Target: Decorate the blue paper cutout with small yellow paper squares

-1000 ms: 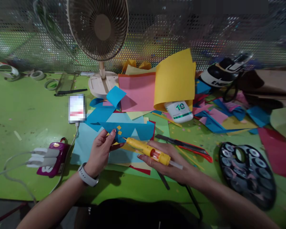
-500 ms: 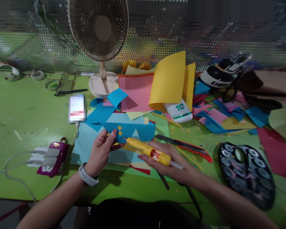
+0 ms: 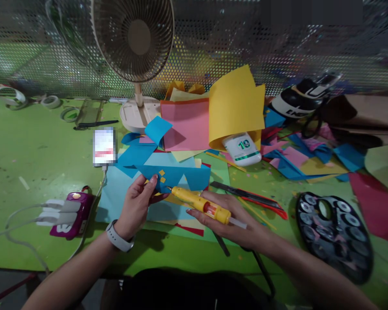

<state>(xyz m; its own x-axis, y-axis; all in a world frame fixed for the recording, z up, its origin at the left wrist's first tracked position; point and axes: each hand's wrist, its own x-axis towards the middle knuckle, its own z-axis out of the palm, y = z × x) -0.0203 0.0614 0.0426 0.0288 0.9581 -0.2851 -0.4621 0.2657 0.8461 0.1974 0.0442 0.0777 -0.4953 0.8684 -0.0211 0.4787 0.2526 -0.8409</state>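
Observation:
My left hand [image 3: 140, 201] pinches the near left part of a blue strip of paper [image 3: 198, 176], its thumb lying on top. Small yellow paper squares [image 3: 162, 179] sit on the strip just right of the thumb. In my right hand [image 3: 223, 215] is a yellow glue gun [image 3: 194, 201], its nozzle aimed left at the strip's near edge; whether the tip touches cannot be seen. A clear glue stick [image 3: 237, 222] pokes out of its back end. Beneath lie light blue paper sheets [image 3: 116, 202] and red scraps.
A fan [image 3: 139, 99] stands behind, beside pink paper [image 3: 186, 125] and a curled yellow sheet [image 3: 236, 103]. A box cutter [image 3: 248, 198] and a black palette [image 3: 334, 237] lie right. Left are a phone [image 3: 104, 146] and a purple power strip [image 3: 74, 217] with cables.
The curled yellow sheet at the back has shifted and bent over differently. My hands, the blue strip and the glue gun stay almost in place.

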